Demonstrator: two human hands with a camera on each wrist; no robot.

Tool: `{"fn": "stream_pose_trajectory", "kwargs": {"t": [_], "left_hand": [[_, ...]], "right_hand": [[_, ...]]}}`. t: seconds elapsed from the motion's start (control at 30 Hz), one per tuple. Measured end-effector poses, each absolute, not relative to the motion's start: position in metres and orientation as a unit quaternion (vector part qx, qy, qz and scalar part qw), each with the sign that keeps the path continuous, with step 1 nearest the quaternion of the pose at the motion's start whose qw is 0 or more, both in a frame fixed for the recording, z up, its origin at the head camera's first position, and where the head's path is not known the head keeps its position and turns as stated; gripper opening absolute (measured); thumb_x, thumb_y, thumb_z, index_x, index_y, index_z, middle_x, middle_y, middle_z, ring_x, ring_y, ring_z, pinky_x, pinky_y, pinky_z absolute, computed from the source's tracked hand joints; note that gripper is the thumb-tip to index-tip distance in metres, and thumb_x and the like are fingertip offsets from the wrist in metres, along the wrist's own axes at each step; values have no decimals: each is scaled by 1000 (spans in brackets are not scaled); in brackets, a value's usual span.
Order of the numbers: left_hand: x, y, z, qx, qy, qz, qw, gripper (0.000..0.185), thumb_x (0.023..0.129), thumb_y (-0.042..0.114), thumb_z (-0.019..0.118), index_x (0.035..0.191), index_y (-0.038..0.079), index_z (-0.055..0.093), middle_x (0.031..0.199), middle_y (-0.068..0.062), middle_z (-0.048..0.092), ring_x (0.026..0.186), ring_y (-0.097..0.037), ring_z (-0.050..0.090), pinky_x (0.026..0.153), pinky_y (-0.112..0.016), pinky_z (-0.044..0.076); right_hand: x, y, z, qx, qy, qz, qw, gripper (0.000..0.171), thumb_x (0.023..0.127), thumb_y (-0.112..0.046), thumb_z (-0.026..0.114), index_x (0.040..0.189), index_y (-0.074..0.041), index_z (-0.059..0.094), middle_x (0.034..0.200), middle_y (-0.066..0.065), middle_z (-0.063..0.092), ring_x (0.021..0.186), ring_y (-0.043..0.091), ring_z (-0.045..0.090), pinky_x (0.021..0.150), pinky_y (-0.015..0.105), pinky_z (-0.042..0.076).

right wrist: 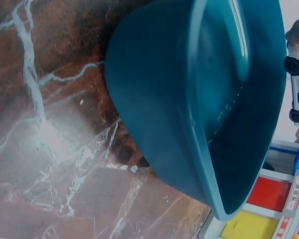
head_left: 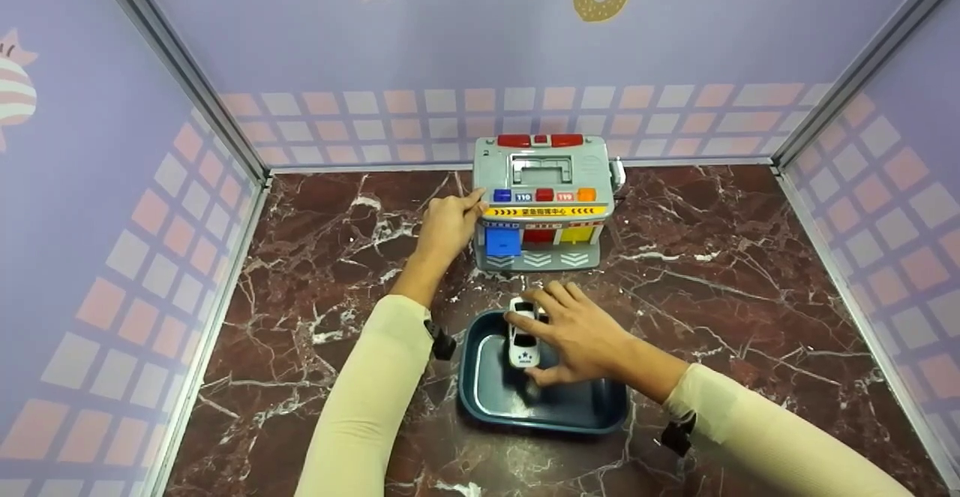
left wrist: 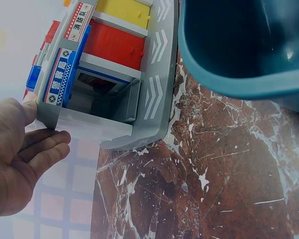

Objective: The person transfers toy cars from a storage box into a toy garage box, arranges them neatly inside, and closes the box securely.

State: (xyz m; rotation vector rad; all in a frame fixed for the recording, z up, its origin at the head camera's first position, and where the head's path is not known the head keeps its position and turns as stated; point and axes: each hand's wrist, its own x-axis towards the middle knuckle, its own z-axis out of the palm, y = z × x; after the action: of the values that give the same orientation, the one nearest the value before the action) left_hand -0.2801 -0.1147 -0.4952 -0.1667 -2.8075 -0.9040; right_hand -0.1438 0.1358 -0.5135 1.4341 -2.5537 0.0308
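Observation:
A grey toy emergency station [head_left: 491, 170] stands near the back wall, with red and yellow doors down and its blue door [head_left: 502, 242] swung up, leaving that bay open in the left wrist view. My left hand [head_left: 446, 227] pinches the left edge of the station's roof, thumb on top and fingers below. Over the dark teal basin [head_left: 540, 427], my right hand [head_left: 585, 335] holds a white toy police car [head_left: 524, 358] between thumb and fingers. The car's wheels and POLICE lettering show in the right wrist view, where most of the hand is hidden.
The basin sits on the reddish-brown marbled tabletop [head_left: 712, 317], just in front of the station. Purple patterned panels [head_left: 487, 46] close off the back and both sides. A small white lever-like part [head_left: 618, 173] sticks out on the station's right side.

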Motion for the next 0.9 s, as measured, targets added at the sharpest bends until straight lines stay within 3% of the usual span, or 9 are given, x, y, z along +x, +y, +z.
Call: {"fn": "stream_pose_trajectory", "kwargs": {"t": [0.23, 0.43, 0.9], "left_hand": [[-281, -114, -493, -57, -943, -315, 92, 36, 99, 42, 63, 132, 28, 67, 126, -11, 71, 112, -39, 70, 98, -51, 56], [-281, -114, -492, -54, -944, -314, 89, 35, 99, 42, 63, 132, 28, 68, 126, -9, 71, 116, -38, 69, 99, -51, 55], [-279, -114, -494, -61, -943, -312, 100, 34, 99, 41, 63, 130, 28, 69, 125, -6, 72, 115, -39, 69, 100, -52, 55]], "right_hand": [[-155, 142, -510, 469, -876, 19, 113, 85, 80, -74, 64, 150, -30, 47, 144, 14, 52, 123, 32, 50, 102, 55, 47], [-166, 147, -512, 464, -877, 30, 118, 85, 77, -70, 69, 148, -28, 50, 142, 13, 53, 117, 30, 48, 95, 49, 46], [-186, 155, -514, 442, -889, 32, 114, 85, 76, -67, 69, 148, -25, 50, 142, 14, 53, 116, 34, 48, 96, 55, 47]]}}
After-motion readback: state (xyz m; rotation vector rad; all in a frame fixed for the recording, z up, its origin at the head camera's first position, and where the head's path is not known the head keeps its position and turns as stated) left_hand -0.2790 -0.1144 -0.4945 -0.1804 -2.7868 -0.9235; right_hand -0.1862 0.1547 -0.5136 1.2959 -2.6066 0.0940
